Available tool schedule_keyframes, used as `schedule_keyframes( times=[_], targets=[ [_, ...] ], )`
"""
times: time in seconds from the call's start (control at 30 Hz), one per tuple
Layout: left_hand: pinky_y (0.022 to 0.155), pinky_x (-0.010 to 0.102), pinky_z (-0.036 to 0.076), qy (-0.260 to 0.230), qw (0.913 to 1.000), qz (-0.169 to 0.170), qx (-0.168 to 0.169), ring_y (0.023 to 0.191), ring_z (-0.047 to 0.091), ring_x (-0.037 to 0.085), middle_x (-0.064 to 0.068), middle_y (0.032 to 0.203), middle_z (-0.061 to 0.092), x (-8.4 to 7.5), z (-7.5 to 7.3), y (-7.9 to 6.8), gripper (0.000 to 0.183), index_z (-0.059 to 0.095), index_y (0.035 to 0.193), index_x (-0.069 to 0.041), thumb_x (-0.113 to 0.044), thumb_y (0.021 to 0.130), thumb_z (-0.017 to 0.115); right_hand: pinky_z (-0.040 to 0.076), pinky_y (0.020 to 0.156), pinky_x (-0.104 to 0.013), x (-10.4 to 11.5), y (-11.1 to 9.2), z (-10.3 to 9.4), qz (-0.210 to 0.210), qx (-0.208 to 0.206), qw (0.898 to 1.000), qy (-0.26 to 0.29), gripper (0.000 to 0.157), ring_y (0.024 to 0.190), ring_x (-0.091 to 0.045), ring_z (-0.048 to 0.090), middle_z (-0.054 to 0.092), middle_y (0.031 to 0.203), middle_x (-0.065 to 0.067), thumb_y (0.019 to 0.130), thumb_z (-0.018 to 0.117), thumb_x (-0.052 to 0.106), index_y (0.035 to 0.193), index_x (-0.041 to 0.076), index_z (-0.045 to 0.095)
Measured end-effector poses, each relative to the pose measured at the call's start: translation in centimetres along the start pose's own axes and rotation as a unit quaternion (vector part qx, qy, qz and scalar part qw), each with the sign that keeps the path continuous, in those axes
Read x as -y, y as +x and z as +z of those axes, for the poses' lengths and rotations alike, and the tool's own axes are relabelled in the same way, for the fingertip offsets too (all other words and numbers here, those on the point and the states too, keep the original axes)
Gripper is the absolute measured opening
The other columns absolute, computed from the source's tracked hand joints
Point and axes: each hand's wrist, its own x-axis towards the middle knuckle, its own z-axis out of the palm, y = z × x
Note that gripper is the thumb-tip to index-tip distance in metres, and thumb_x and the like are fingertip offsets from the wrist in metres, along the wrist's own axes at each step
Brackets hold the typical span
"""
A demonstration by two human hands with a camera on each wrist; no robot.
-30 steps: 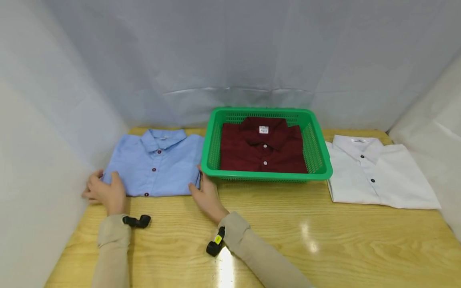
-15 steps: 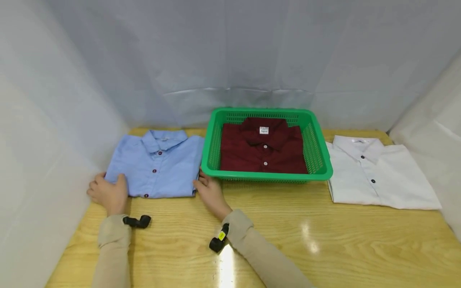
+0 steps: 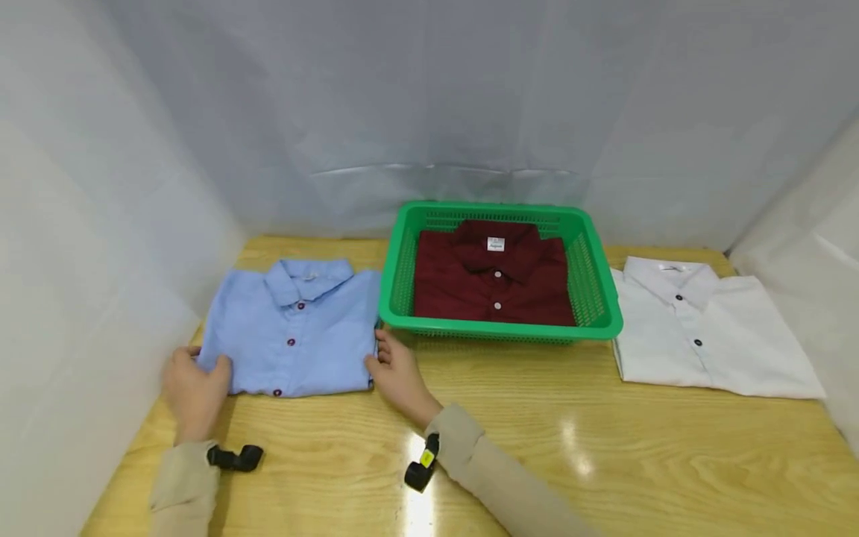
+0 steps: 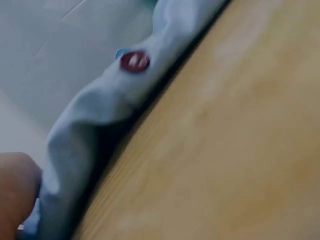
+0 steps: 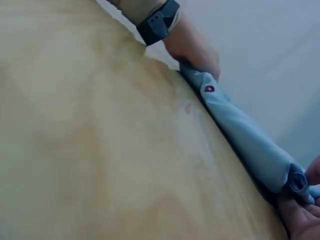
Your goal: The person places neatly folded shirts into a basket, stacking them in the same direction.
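A folded light blue shirt (image 3: 329, 347) with dark red buttons lies on the left of the table in the head view, collar away from me. My left hand (image 3: 194, 391) grips its near left corner, thumb on top. At the near right corner my right hand (image 3: 403, 377) pinches the folded edge; in the right wrist view its fingers (image 5: 295, 212) reach beneath the rolled blue cloth (image 5: 245, 132), with the thumb above. The left wrist view shows the front edge (image 4: 105, 100) bowed a little off the wood. Most left fingers are hidden there.
A green plastic basket (image 3: 496, 329) stands right of the blue shirt, close to its edge, with a folded dark red shirt (image 3: 446, 287) inside. Farther right lies a folded white shirt (image 3: 738, 335). Pale sheeting (image 3: 429, 97) encloses the wooden table (image 3: 604, 462) at back and sides.
The blue shirt has slid toward me, with both hands drawing back along with it. Beforehand, the fingers closed in on its two near corners. Basket and other shirts stay put.
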Motion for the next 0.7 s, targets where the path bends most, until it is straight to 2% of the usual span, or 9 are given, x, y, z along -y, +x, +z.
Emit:
schedule_keyframes(
  times=[0.13,0.23,0.33,0.4,0.57,0.63,0.7],
  targets=[
    [0.077,0.059,0.040,0.047,0.9951,-0.014,0.085,0.095,0.054,0.052,0.037,0.109,0.055,0.3,-2.5,-1.5,0.047,0.049,0.121,0.014,-0.022,0.091,0.059,0.052,0.090,-0.036,-0.2,-1.4,-0.7,0.000,0.033,0.999,0.011,0.047,0.111,-0.029,0.061,0.062,0.121,-0.024,0.095,0.059,0.007,0.139,-0.008,0.048],
    [0.078,0.058,0.043,0.081,0.9849,-0.031,0.149,0.097,0.055,0.053,0.040,0.112,0.053,0.4,-4.1,-2.1,0.055,0.044,0.124,0.016,-0.028,0.094,0.058,0.051,0.092,-0.036,-0.2,-2.5,-1.1,0.009,0.049,0.999,0.019,0.048,0.112,-0.029,0.061,0.063,0.120,-0.023,0.095,0.059,0.007,0.139,-0.007,0.047],
    [0.078,0.057,0.045,0.108,0.9716,-0.034,0.208,0.098,0.055,0.052,0.040,0.112,0.053,0.2,-5.3,-2.2,0.062,0.040,0.127,0.019,-0.031,0.095,0.058,0.052,0.089,-0.033,0.2,-3.7,-1.5,0.037,0.063,0.996,0.042,0.052,0.108,-0.025,0.063,0.064,0.118,-0.019,0.095,0.060,0.008,0.144,-0.003,0.043],
    [0.078,0.056,0.046,0.118,0.9626,-0.016,0.243,0.096,0.056,0.051,0.040,0.109,0.053,0.0,-6.1,-2.3,0.064,0.038,0.127,0.022,-0.030,0.095,0.059,0.053,0.086,-0.031,0.4,-4.4,-1.9,0.057,0.073,0.994,0.059,0.058,0.103,-0.022,0.064,0.065,0.117,-0.018,0.095,0.061,0.008,0.148,0.000,0.038],
    [0.075,0.054,0.049,0.136,0.9362,0.060,0.319,0.087,0.061,0.045,0.036,0.096,0.059,0.0,-7.5,-2.2,0.064,0.035,0.126,0.026,-0.020,0.092,0.063,0.054,0.081,-0.029,0.6,-5.8,-2.9,0.081,0.104,0.986,0.101,0.064,0.093,-0.018,0.067,0.068,0.112,-0.018,0.095,0.060,0.003,0.152,0.003,0.029],
    [0.074,0.053,0.050,0.138,0.9241,0.074,0.348,0.086,0.061,0.043,0.033,0.092,0.060,0.1,-7.8,-2.3,0.063,0.034,0.125,0.026,-0.016,0.090,0.065,0.055,0.082,-0.030,0.6,-6.4,-3.3,0.087,0.117,0.983,0.107,0.063,0.094,-0.018,0.067,0.068,0.112,-0.019,0.096,0.059,0.003,0.151,0.002,0.030],
    [0.074,0.052,0.052,0.129,0.9149,0.071,0.376,0.086,0.063,0.042,0.033,0.093,0.061,0.1,-8.3,-2.6,0.060,0.035,0.122,0.025,-0.012,0.089,0.067,0.055,0.082,-0.030,0.7,-7.2,-3.6,0.096,0.130,0.980,0.112,0.061,0.094,-0.019,0.067,0.068,0.112,-0.019,0.096,0.058,0.002,0.150,0.001,0.031]
  ],
)
